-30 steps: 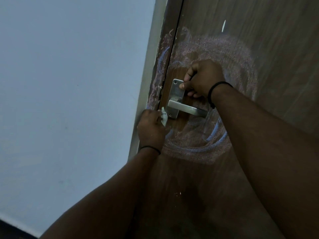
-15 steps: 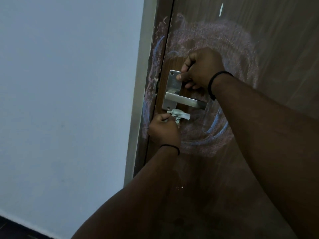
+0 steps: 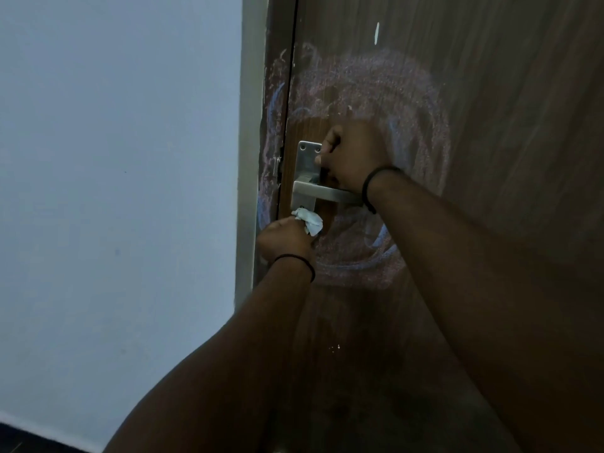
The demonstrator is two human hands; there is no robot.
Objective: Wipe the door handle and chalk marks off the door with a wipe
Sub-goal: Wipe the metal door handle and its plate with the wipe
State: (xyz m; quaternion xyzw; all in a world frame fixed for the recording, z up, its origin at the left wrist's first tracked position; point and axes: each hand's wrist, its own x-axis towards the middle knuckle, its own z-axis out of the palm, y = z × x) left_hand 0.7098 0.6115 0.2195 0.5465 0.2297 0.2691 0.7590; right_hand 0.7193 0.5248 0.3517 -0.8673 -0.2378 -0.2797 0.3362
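We log the frame from the left edge across. A pale blue-grey wall [image 3: 114,191] fills the left side, with a dark strip of floor [image 3: 19,434] at its lower corner. Next comes the light door frame [image 3: 250,125], then the brown wooden door [image 3: 490,93].

Chalk marks [image 3: 376,76], pink with some blue strokes, form a rough ring around the handle area and spill onto the frame's inner edge. A short white streak [image 3: 377,32] sits above the ring, apart from it.

Left hand [image 3: 284,238]: positioned just below the metal backplate [image 3: 307,161], near the door's edge. Its fingers are curled together, gripping a crumpled white wipe [image 3: 309,220]. The wipe sticks up out of the fist and touches the lower end of the backplate. A thin black band [image 3: 295,259] circles this wrist.

The door handle [image 3: 322,192], a flat metal lever, runs rightward from the backplate; its far end is hidden behind the right wrist.

Right hand [image 3: 353,155]: held against the door above the lever, beside the backplate's right edge. Its fingers are curled, and the thumb lies along the plate's edge. We cannot tell whether they clamp anything. A black band [image 3: 369,188] circles this wrist too.

Both forearms enter from the bottom of the view.
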